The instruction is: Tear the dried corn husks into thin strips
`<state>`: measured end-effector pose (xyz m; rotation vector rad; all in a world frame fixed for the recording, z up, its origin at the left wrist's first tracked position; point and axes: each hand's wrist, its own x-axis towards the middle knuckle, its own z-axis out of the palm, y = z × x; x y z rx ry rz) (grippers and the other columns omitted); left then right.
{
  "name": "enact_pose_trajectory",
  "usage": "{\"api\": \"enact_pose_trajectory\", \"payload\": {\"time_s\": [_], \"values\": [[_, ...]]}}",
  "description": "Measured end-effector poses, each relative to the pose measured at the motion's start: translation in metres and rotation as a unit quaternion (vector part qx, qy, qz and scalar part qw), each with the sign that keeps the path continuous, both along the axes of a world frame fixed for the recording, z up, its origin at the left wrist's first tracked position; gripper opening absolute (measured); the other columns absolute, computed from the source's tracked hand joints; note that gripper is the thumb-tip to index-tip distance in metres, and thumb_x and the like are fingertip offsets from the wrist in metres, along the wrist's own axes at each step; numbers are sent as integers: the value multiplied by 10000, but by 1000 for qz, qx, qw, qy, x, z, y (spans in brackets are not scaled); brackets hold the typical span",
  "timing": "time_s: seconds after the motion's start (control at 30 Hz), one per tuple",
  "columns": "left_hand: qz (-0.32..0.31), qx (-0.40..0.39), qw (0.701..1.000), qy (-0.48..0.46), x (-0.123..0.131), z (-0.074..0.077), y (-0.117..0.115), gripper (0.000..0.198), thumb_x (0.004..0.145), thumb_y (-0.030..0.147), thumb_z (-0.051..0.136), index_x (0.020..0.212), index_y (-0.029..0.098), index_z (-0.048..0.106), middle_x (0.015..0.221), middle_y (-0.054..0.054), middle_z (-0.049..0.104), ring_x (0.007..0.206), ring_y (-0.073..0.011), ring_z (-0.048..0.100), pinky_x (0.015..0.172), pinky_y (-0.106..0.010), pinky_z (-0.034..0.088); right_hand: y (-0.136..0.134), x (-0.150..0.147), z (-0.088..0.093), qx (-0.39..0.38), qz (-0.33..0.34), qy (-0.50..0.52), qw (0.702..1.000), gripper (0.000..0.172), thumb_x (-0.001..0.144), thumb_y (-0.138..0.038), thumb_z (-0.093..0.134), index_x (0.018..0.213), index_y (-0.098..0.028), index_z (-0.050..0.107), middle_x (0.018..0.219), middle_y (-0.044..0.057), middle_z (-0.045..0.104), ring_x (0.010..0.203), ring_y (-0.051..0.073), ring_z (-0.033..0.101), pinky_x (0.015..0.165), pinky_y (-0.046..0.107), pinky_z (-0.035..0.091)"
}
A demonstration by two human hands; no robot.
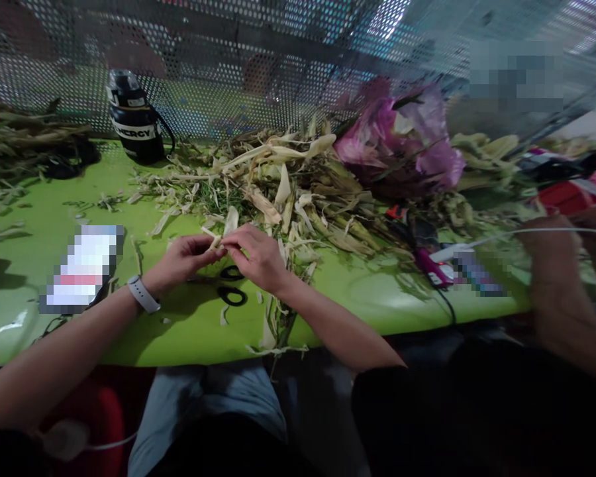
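Observation:
My left hand [189, 257], with a pale watch strap [144, 295] on its wrist, pinches a pale strip of corn husk [214, 241]. Close against it, my right hand [259, 257] has its thumb and fingers closed on the same husk piece. A wider pale end of the husk [230, 220] sticks up above the fingers. Just below the hands, a pair of scissors [232, 297] shows its black handle loops; my hands hide the rest. Behind the hands spreads a large pile of dry corn husks [298, 179].
On the green table [189, 338] stand a dark bottle [136, 126] and a pink plastic bag [377, 139]. A phone [87, 268] lies left. At right are a purple power bank [433, 268], another phone [479, 273] and a co-worker's arm [559, 278]. A perforated metal panel [203, 73] rises behind.

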<state>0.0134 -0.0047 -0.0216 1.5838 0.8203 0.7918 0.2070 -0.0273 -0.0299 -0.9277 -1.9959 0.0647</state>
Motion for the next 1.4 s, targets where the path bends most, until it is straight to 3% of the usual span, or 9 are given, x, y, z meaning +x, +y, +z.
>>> {"api": "enact_pose_trajectory", "payload": {"time_s": [0.13, 0.2, 0.3, 0.37, 0.47, 0.87, 1.13, 1.3, 1.4], "values": [[-85, -26, 996, 29, -1, 1, 0, 268, 792, 427, 763, 884, 175, 755, 799, -44, 717, 668, -140, 603, 612, -238, 452, 0, 9, 13, 51, -85, 12, 995, 98, 885, -280, 629, 918, -227, 704, 940, 75, 676, 913, 229, 607, 817, 403, 491], [-133, -40, 989, 44, 1, 5, -3, 251, 770, 414, 776, 865, 182, 768, 809, -58, 736, 676, -161, 636, 618, -245, 480, 3, 14, 19, 16, -94, 14, 995, 122, 868, -317, 660, 848, -211, 718, 969, 84, 683, 967, 241, 598, 888, 434, 461], [-162, -33, 985, 56, 4, 9, -6, 243, 732, 399, 796, 848, 185, 794, 821, -80, 765, 712, -197, 680, 666, -271, 531, 10, 18, 21, -187, -14, 2, 982, 255, 857, -412, 690, 721, -197, 710, 915, 59, 707, 933, 216, 614, 899, 421, 451], [-166, -21, 984, 58, 5, 10, -6, 244, 727, 394, 798, 856, 187, 805, 846, -87, 780, 729, -205, 693, 699, -288, 551, 14, 18, 19, -337, 61, 19, 939, 295, 837, -465, 704, 732, -189, 713, 853, 31, 715, 844, 176, 629, 850, 372, 465], [-170, -19, 983, 74, 4, 9, -6, 273, 759, 402, 773, 912, 178, 801, 910, -85, 788, 776, -198, 703, 749, -294, 557, 14, 16, 18, -429, 95, 79, 895, 294, 779, -466, 746, 832, -178, 721, 879, 16, 724, 827, 149, 634, 845, 326, 463], [-154, -48, 983, 92, 3, 1, -5, 294, 830, 407, 718, 930, 137, 778, 892, -79, 767, 749, -153, 661, 707, -249, 508, 11, 11, 23, -434, 92, 100, 891, 388, 769, -535, 714, 780, -155, 640, 775, 9, 633, 773, 139, 558, 800, 310, 443], [-132, 6, 984, 123, 6, -3, -7, 248, 802, 382, 715, 864, 151, 781, 827, -60, 749, 712, -152, 634, 655, -238, 490, 12, 15, 25, -454, 150, 10, 879, 216, 860, -368, 614, 850, -154, 591, 812, 14, 616, 755, 126, 536, 728, 276, 428], [-136, 23, 982, 125, 8, -3, -7, 253, 797, 395, 725, 836, 148, 763, 774, -50, 716, 670, -137, 597, 628, -234, 473, 9, 17, 33, -439, 81, -86, 891, 137, 852, -256, 541, 864, -144, 619, 820, 22, 641, 711, 119, 519, 676, 262, 373], [-143, 27, 981, 129, 8, -1, -8, 259, 804, 399, 723, 804, 142, 748, 730, -37, 686, 629, -119, 559, 590, -222, 444, 7, 19, 34, -390, 91, -129, 907, 137, 860, -235, 523, 847, -143, 623, 797, 22, 641, 697, 123, 512, 668, 265, 351]]}}
